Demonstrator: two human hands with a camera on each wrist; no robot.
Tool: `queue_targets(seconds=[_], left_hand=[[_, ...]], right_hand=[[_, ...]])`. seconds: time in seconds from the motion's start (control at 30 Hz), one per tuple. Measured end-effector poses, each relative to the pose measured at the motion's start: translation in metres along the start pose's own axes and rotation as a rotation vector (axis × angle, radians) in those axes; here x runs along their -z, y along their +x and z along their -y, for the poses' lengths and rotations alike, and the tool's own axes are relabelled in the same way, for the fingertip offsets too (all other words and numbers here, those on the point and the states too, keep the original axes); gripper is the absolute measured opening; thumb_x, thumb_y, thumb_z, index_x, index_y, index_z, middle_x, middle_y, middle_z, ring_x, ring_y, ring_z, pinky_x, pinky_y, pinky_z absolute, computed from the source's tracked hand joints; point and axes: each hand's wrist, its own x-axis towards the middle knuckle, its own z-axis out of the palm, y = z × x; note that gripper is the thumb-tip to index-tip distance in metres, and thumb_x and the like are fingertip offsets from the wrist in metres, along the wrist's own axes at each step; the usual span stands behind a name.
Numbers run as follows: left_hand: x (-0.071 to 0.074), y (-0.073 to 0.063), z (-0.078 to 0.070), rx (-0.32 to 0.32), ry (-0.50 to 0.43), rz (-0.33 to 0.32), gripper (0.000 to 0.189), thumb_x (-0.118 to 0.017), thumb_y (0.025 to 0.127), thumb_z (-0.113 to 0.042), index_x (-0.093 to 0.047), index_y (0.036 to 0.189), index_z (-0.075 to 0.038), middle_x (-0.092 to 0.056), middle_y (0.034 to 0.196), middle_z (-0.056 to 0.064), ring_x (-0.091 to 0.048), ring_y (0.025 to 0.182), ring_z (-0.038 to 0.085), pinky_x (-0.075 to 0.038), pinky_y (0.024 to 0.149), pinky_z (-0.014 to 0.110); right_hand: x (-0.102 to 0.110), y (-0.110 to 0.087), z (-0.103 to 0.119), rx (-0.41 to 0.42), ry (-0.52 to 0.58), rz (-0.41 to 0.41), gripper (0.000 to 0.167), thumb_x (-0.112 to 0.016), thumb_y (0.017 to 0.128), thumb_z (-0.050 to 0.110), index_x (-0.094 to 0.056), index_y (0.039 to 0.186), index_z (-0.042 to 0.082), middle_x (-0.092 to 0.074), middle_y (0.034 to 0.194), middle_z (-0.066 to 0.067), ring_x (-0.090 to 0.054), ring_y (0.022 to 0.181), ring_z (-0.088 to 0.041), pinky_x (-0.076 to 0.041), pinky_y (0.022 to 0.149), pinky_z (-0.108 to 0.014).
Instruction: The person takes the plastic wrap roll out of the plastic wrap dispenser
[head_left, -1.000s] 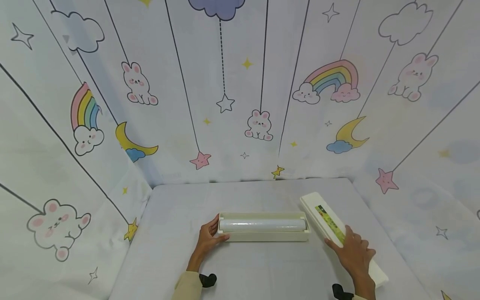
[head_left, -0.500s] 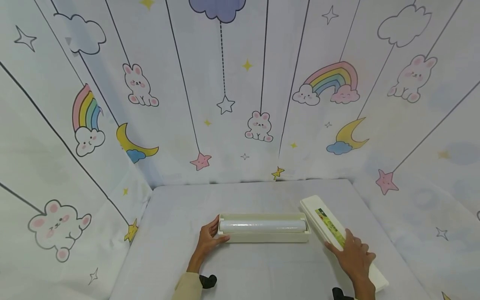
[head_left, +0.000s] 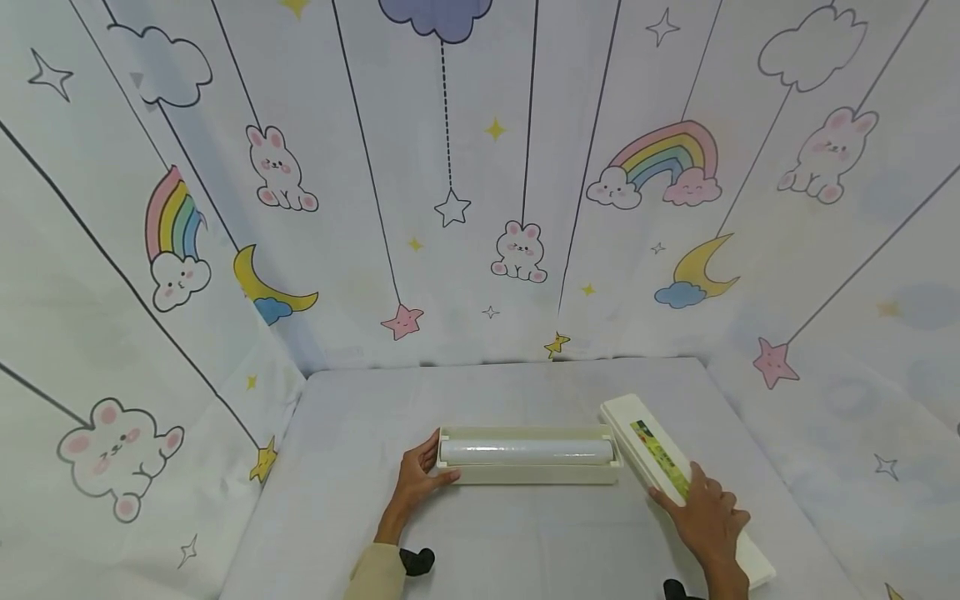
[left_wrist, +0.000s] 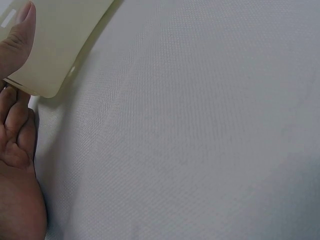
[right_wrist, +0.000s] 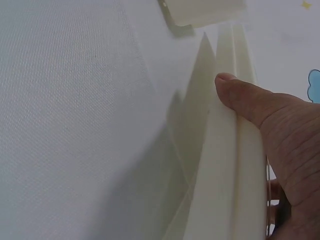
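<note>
An off-white cling film dispenser box (head_left: 540,475) lies lengthwise on the table, uncovered, with a shiny film roll (head_left: 525,452) inside. My left hand (head_left: 416,475) grips its left end. In the left wrist view the thumb (left_wrist: 24,30) presses on the pale side of the box, with the other fingers around the end. On the right, my right hand (head_left: 708,512) holds the long white lid (head_left: 660,433), which bears a green and yellow label (head_left: 660,458). The lid slants away from me, its far end close to the box's right end. In the right wrist view the thumb (right_wrist: 235,90) lies over the lid's edge.
A white cloth (head_left: 540,550) covers the table. Behind and at both sides stand white curtains (head_left: 465,275) printed with rabbits, stars and rainbows. Black straps (head_left: 416,561) sit at both wrists.
The lid and my right hand have shifted slightly toward me. My left hand and the box stay where they were.
</note>
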Motion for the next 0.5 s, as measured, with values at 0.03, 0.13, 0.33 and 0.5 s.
queue_targets(seconds=[0.03, 0.13, 0.33, 0.5], left_hand=[[0.0003, 0.0005, 0.0012, 0.002, -0.001, 0.000, 0.098, -0.094, 0.084, -0.004, -0.038, 0.163, 0.011, -0.046, 0.165, 0.030, -0.047, 0.154, 0.049, -0.045, 0.118, 0.014], [0.0010, 0.0016, 0.0048, 0.012, -0.007, 0.002, 0.100, -0.095, 0.083, -0.007, -0.038, 0.164, 0.010, -0.045, 0.166, 0.028, -0.047, 0.155, 0.044, -0.045, 0.116, 0.011], [0.0019, 0.0035, 0.0092, 0.033, -0.045, 0.002, 0.106, -0.099, 0.080, -0.017, -0.039, 0.165, 0.006, -0.046, 0.168, 0.024, -0.048, 0.155, 0.034, -0.044, 0.115, 0.008], [0.0021, 0.0036, 0.0107, 0.038, -0.068, 0.004, 0.106, -0.099, 0.079, -0.016, -0.041, 0.165, 0.004, -0.046, 0.168, 0.022, -0.048, 0.155, 0.029, -0.044, 0.115, 0.008]], right_hand=[[-0.0013, 0.0006, -0.0007, 0.001, -0.002, -0.002, 0.114, -0.079, 0.092, 0.062, -0.029, 0.164, -0.011, -0.045, 0.146, -0.049, -0.048, 0.117, -0.064, -0.035, 0.086, -0.071], [-0.0043, 0.0020, -0.0025, 0.001, -0.005, -0.009, 0.115, -0.079, 0.091, 0.064, -0.030, 0.163, -0.011, -0.045, 0.146, -0.049, -0.049, 0.116, -0.064, -0.035, 0.085, -0.070], [-0.0068, 0.0022, -0.0046, -0.005, -0.020, -0.011, 0.114, -0.080, 0.090, 0.064, -0.032, 0.161, -0.010, -0.047, 0.144, -0.049, -0.050, 0.112, -0.063, -0.037, 0.085, -0.071], [-0.0090, 0.0013, -0.0073, 0.005, -0.023, -0.016, 0.112, -0.080, 0.090, 0.064, -0.033, 0.160, -0.009, -0.048, 0.142, -0.050, -0.051, 0.111, -0.064, -0.038, 0.084, -0.071]])
